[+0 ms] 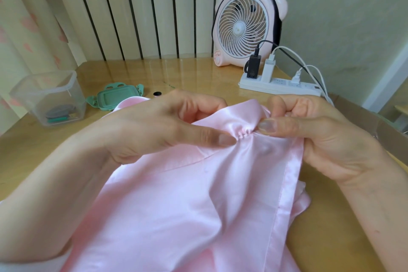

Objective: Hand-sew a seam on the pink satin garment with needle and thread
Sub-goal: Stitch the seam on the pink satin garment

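The left hand and right hand each pinch the pink garment, held just above the worktop, on either side of a short puckered stretch. No needle shows. The puckers probably want smoothing out evenly, with gentle thread tension.

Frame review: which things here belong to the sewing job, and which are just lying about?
In use: pink satin garment, pinched at the gathered seam by left hand and right hand.
Lying about: clear box, green lid, pink fan, power strip.
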`<state>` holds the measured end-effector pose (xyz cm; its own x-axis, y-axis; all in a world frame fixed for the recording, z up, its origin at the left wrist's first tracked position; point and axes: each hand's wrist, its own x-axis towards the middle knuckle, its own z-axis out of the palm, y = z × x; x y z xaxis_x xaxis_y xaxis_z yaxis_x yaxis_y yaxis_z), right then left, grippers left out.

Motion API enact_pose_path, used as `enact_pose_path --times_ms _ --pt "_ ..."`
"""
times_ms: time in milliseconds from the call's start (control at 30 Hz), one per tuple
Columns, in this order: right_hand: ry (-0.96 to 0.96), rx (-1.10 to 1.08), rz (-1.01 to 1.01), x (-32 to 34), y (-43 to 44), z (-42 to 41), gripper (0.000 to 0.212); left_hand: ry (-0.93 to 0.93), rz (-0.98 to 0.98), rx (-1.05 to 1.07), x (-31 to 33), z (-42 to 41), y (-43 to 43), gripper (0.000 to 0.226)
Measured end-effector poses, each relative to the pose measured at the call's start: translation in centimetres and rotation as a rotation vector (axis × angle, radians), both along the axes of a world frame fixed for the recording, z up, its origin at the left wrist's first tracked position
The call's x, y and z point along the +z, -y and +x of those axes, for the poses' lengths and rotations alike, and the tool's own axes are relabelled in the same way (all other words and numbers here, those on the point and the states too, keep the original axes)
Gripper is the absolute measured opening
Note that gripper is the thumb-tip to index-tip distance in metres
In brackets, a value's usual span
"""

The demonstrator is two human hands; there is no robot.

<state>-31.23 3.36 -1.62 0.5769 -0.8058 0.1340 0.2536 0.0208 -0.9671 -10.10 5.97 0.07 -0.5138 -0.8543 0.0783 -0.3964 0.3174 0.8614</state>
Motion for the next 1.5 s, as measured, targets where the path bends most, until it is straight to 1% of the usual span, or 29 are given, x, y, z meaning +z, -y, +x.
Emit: enact_pose_path --times_ms 67,100,267,400,500,633,1067,1200,1367,1400,1467,1500 --pt "0.012 -0.01 0.007 0.0 0.0 0.0 0.015 -0.006 0.012 -0.01 -0.1 0.1 0.0 0.01" --pt "0.014 -0.01 0.004 0.0 0.0 0.0 0.014 -0.009 0.017 -0.016 -0.1 0.1 0.0 0.009" --pt "0.01 0.018 -0.044 -0.3 0.3 -0.3 0.016 -0.023 0.027 -0.051 -0.1 0.1 0.0 0.007" --pt "0.011 0.05 -0.084 -0.5 0.5 -0.3 0.02 -0.037 0.024 -0.04 -0.1 0.0 0.0 0.011" --pt "-0.016 0.007 -0.096 -0.3 0.4 -0.4 0.028 -0.018 0.022 -0.032 -0.2 0.2 0.1 0.013" --pt "-0.048 -0.019 -0.13 0.1 0.1 -0.5 0.015 -0.009 0.025 -0.005 -0.2 0.2 0.0 0.008" --pt "0.056 -0.007 -0.025 -0.6 0.4 0.1 0.014 -0.008 0.019 -0.008 -0.2 0.2 0.2 0.013" --pt "0.081 0.085 -0.022 -1.4 1.0 -0.1 0.025 -0.027 0.025 -0.029 -0.3 0.3 0.1 0.011" --pt "0.09 0.111 0.015 -1.8 1.3 -0.2 0.04 -0.065 0.018 -0.048 -0.2 0.1 -0.1 0.009" --pt "0.084 0.106 0.022 -1.9 1.4 -0.1 0.048 -0.07 0.018 -0.051 -0.1 0.0 -0.2 0.009" --pt "0.072 0.11 0.04 -2.0 1.4 0.0 0.071 -0.069 0.012 -0.054 -0.1 0.0 -0.2 0.013" --pt "0.075 0.117 0.045 -2.0 1.4 0.1 0.078 -0.066 0.009 -0.052 -0.1 0.0 -0.2 0.016"
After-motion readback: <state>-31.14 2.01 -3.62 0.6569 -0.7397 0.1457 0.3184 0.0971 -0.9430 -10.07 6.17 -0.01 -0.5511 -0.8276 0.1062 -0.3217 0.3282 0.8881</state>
